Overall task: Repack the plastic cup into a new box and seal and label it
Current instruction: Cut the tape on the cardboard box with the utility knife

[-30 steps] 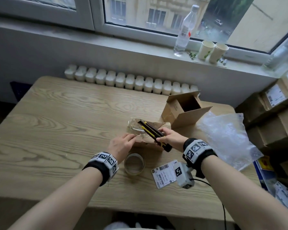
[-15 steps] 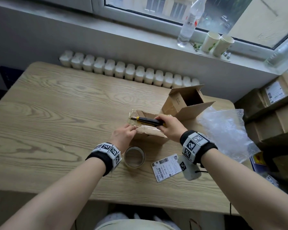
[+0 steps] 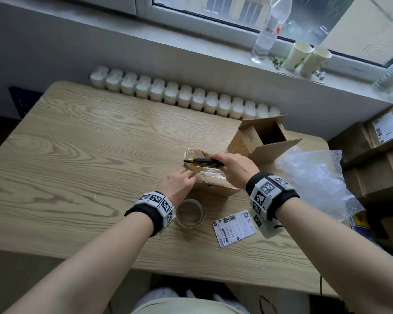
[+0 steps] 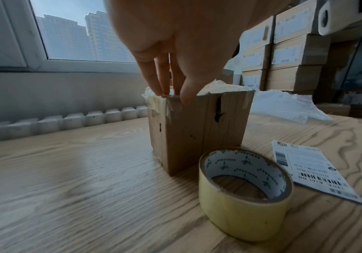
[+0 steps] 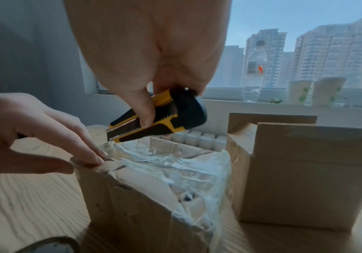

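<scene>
My right hand (image 3: 234, 169) grips a yellow-and-black utility knife (image 3: 203, 162), its tip over the far left corner of the taped box (image 5: 145, 202); the blade itself is too small to make out. My left hand (image 3: 179, 183) pinches the box's near top edge, fingertips (image 4: 164, 90) on crumpled clear tape. The plastic cup is hidden. The tape roll (image 4: 243, 193) core reads "DENYINGE", I think; the shipping label (image 3: 235, 227) print is unreadable. The empty open box (image 3: 262, 138) stands just beyond, bubble wrap (image 3: 315, 177) right.
</scene>
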Available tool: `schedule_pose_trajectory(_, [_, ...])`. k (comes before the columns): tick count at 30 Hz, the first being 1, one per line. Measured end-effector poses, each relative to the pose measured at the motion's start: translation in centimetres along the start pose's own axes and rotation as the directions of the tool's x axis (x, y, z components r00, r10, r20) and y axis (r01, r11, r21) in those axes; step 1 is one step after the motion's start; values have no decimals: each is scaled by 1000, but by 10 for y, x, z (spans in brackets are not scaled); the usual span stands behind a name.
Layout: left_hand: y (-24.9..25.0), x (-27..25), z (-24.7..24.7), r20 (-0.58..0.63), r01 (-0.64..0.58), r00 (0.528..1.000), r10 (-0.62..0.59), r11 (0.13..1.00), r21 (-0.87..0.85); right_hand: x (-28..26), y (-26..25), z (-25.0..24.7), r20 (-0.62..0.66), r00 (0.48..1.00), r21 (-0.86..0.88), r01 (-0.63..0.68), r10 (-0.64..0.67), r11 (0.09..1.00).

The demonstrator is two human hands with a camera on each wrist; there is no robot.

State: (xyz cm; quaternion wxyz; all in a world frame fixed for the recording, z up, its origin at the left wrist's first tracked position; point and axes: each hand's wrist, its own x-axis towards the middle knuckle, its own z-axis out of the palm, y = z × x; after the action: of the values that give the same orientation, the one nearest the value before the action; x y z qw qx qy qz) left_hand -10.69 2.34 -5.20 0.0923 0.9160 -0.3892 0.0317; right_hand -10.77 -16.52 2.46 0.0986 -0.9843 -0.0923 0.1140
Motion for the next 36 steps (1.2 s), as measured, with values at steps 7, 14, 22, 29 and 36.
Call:
schedule_pose_trajectory(7, [3, 3, 9, 34, -31, 999, 27, 990, 136, -3, 0, -6, 23, 997, -244, 72, -69, 967])
schedule_pose_trajectory(14, [5, 4, 6, 29, -58, 998, 54, 985, 163, -6, -4, -8, 52, 997, -297, 74, -62, 952])
schedule_pose_trajectory(22, [11, 5, -2, -38, -69, 996, 79, 974, 218, -9, -2, -14, 72, 996, -336, 81, -60, 938])
schedule_pose_trajectory(29, [15, 13, -2, 44, -35, 999, 25, 971, 238, -24, 22, -18, 91, 996, -373, 24, 10, 927])
schedule_pose_trajectory(36, [21, 17, 2, 68, -122, 992, 109, 965, 233, -30, 34, -21, 79, 996, -400, 0, 35, 917])
